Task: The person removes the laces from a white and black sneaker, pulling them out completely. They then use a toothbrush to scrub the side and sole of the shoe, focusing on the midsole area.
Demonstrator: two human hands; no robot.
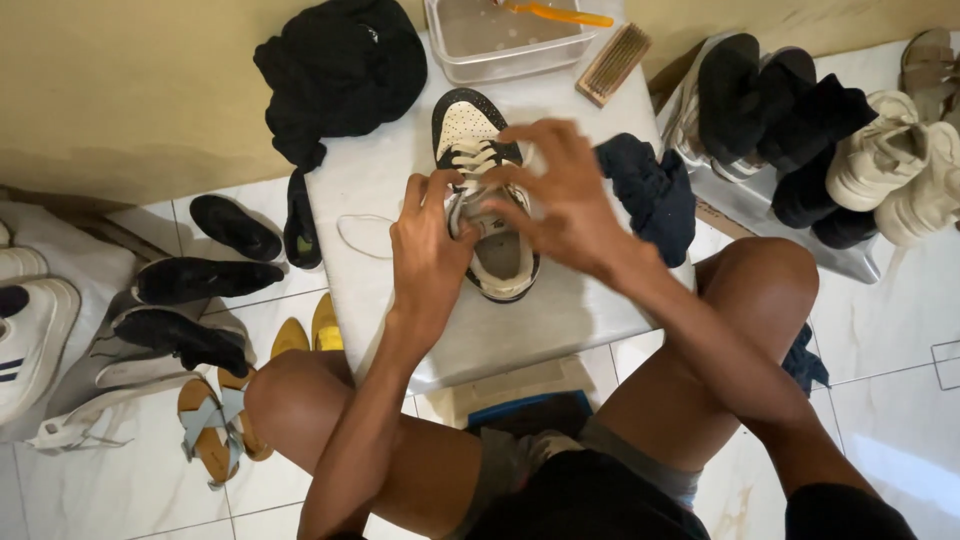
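Observation:
A black-and-cream sneaker lies toe-away on a small white table. Both my hands are at its lacing. My left hand grips the shoe's left side by the eyelets, fingers pinched on the white lace. My right hand hovers over the tongue and opening, fingers spread and curled, with fingertips at the lace. The middle of the shoe is hidden under my hands. A loose white lace lies on the table to the left of the shoe.
A dark blue cloth, black garment, clear plastic tub and wooden brush sit on the table. Shoes and sandals crowd the floor on both sides, with a metal rack of shoes at right. My knees flank the table.

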